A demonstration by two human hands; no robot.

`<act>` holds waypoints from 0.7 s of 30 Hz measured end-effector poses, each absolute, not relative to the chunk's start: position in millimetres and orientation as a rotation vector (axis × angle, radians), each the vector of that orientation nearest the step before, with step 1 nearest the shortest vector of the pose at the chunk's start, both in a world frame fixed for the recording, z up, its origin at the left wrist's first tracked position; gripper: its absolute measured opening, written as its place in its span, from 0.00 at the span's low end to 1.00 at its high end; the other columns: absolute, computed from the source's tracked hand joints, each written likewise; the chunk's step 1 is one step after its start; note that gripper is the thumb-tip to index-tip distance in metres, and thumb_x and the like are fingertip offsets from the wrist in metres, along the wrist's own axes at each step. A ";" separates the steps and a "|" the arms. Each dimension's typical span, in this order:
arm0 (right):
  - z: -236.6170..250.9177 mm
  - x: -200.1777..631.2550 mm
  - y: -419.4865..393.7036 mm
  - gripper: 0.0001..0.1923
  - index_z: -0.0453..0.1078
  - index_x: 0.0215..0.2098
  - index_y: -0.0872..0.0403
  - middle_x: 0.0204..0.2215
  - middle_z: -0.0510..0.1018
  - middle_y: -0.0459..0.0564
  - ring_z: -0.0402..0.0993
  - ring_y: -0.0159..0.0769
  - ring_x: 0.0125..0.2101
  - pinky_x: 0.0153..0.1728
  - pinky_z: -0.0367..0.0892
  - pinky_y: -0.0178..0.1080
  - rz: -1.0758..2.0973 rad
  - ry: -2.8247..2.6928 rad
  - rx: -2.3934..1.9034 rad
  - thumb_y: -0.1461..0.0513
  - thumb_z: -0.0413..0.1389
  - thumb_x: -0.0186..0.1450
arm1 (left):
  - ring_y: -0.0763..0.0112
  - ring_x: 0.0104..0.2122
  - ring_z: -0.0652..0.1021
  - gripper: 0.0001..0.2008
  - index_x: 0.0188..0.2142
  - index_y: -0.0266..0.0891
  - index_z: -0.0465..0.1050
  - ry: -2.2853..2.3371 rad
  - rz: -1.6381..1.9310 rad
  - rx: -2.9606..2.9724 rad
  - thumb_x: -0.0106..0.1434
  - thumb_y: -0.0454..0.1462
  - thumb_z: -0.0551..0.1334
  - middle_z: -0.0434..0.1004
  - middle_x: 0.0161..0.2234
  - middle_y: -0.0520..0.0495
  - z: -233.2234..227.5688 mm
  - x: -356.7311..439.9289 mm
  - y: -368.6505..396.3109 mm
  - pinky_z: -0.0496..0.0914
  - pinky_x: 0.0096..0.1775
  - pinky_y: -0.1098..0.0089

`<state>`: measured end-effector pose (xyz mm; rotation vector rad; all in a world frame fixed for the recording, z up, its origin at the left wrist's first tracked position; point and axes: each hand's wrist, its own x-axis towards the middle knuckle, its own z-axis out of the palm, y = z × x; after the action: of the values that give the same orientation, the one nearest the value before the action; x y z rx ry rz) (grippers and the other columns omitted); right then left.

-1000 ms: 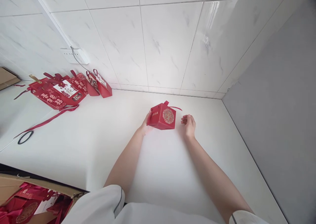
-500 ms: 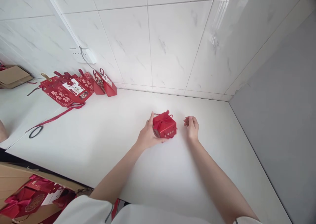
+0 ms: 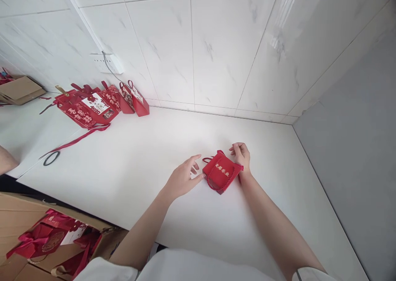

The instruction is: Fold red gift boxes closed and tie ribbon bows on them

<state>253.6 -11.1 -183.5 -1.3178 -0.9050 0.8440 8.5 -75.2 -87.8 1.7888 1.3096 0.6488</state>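
The red box (image 3: 221,173) has tipped over onto the table (image 3: 130,165); my left hand (image 3: 182,178) let go, fingers spread beside it, while my right hand (image 3: 242,155) fingers curl against its far side.

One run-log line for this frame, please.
left hand: open, fingertips at gift box | right hand: on box's far side | box: on white counter | other red boxes: by wall

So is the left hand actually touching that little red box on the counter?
Touching: in the head view the left hand's fingertips meet the red box's left edge, no gap.
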 end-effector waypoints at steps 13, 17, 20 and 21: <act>-185.8 253.7 -9.3 0.14 0.68 0.34 0.50 0.31 0.76 0.46 0.71 0.37 0.31 0.32 0.66 0.38 0.940 -1.058 -1.342 0.48 0.53 0.63 | 0.50 0.65 0.59 0.56 0.69 0.50 0.33 1.111 0.852 1.640 0.52 0.41 0.71 0.47 0.68 0.40 -136.5 62.5 -115.1 0.60 0.61 0.51; -183.3 252.2 -12.8 0.11 0.67 0.35 0.50 0.31 0.76 0.46 0.70 0.36 0.31 0.31 0.66 0.37 0.960 -1.077 -1.319 0.52 0.52 0.63 | 0.50 0.67 0.53 0.50 0.69 0.49 0.36 1.110 0.798 1.833 0.55 0.40 0.67 0.46 0.68 0.41 -144.4 57.8 -82.4 0.55 0.63 0.49; -183.7 251.6 -13.0 0.09 0.67 0.35 0.50 0.32 0.76 0.46 0.70 0.36 0.32 0.32 0.66 0.37 0.948 -1.069 -1.311 0.54 0.51 0.63 | 0.46 0.67 0.50 0.47 0.68 0.48 0.44 0.981 0.627 2.016 0.54 0.42 0.67 0.43 0.69 0.40 -143.9 44.3 -44.7 0.43 0.64 0.41; -184.1 251.5 -12.6 0.09 0.67 0.35 0.50 0.32 0.76 0.46 0.70 0.35 0.31 0.32 0.66 0.36 0.945 -1.066 -1.313 0.55 0.50 0.63 | 0.44 0.68 0.47 0.46 0.68 0.49 0.45 0.978 0.569 2.063 0.54 0.43 0.67 0.41 0.70 0.41 -144.6 40.0 -33.1 0.36 0.63 0.38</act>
<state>251.5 -12.6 -184.1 -1.3126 -1.0662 0.9445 40.0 -33.1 -144.6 2.0629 0.9777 0.5692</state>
